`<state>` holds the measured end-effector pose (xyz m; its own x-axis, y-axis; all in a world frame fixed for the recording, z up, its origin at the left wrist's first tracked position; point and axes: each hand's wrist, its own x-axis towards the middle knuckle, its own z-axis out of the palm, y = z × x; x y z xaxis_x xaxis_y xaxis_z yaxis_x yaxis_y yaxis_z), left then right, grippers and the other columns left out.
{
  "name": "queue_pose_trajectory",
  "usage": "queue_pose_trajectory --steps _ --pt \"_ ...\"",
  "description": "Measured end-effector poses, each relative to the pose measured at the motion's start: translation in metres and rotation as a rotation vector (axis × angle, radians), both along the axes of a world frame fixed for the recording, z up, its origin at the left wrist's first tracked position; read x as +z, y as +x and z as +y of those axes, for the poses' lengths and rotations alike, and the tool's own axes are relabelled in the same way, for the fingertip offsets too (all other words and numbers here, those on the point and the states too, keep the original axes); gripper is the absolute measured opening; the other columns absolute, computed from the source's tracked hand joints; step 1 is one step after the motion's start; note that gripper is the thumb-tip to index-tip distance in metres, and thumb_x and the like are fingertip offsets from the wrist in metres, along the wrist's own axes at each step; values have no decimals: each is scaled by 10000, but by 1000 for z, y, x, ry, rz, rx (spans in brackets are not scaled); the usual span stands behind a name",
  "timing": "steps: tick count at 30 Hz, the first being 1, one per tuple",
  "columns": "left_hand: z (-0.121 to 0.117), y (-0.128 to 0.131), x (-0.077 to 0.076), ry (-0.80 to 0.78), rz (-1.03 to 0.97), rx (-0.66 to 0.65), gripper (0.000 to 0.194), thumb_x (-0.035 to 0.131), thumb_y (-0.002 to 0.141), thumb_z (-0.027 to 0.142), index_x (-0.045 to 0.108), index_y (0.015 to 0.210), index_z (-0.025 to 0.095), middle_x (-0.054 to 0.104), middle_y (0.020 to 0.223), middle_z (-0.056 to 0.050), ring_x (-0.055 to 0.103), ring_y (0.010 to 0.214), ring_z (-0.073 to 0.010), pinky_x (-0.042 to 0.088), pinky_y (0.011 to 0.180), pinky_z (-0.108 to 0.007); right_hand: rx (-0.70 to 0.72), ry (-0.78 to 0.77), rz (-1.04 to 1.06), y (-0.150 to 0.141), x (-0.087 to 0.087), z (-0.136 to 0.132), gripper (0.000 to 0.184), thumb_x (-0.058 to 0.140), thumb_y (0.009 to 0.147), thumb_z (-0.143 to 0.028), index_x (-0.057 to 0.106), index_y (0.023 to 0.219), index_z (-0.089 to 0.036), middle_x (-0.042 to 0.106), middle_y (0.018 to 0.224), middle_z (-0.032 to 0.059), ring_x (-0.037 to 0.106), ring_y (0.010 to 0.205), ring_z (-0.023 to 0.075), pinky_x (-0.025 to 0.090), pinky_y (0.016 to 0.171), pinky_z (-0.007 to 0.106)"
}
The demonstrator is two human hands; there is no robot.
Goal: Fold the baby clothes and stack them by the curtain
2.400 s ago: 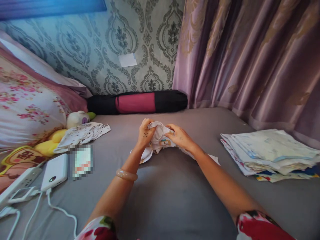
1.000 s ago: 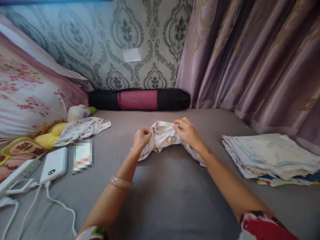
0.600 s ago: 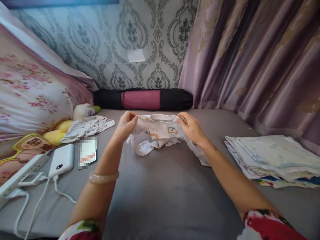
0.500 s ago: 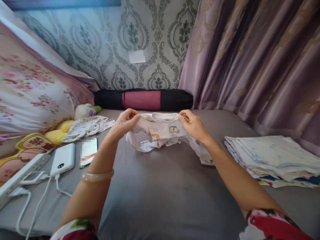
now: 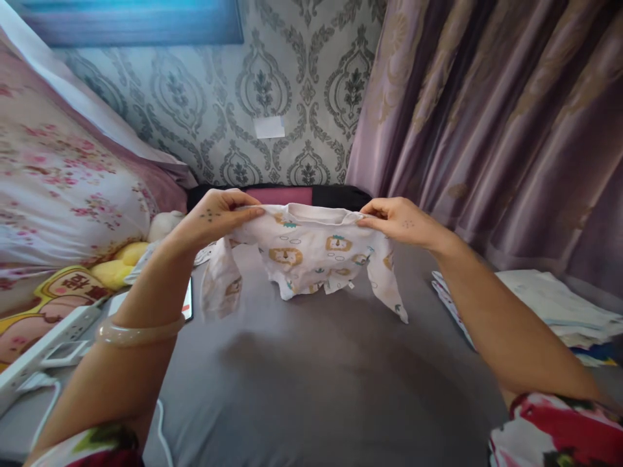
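While they reach forward, apart, thumbs turned inward, the left hand and the right hand each pinch a shoulder of the lion-print shirt; it hangs between them over the grey sheet; a bracelet rings the left forearm.

The one camera looks out from the person's head, forward and down; a bare left hand, a bare right hand and a white lion-print cloth shirt lie near, mid-view; it faces across a grey fabric bedsheet to a grey damask-patterned wall well beyond; shiny mauve cloth curtains bound its right side.
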<state>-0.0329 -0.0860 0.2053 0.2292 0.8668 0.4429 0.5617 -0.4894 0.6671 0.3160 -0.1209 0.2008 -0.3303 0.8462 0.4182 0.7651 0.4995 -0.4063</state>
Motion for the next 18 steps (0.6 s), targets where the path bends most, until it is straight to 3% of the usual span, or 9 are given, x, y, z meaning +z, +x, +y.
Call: queue_pose_trajectory --steps 6,9,12,18 --pt "30 4 18 78 140 10 207 641 733 344 724 817 174 607 685 -21 584 743 -179 454 677 -265 -51 153 -68 2 15 31 344 556 879 -492 712 828 -190 659 756 29 585 708 174 421 677 314" --pt "43 13 22 282 89 115 165 613 766 312 706 822 188 597 743 -28 573 837 -192 457 766 -290 -103 327 -35 -1 16 43 365 489 925 -502 698 893 -203 657 918 64 590 869 214 438 771 356" --pt "54 24 20 468 -15 211 180 562 818 318 684 858 192 589 822 -35 552 896 -190 444 842 -307 -185 468 -6 -6 11 53 410 425 950 -530 679 943 -208 621 1056 96 547 1013 251 422 852 396" --pt "85 34 4 401 -46 215 208 580 815 332 668 870 152 575 812 -25 526 879 -173 413 888 -333 -274 555 -28 -9 -1 75 386 426 950 -524 673 957 -227 574 1160 92 457 1118 296 363 917 467"
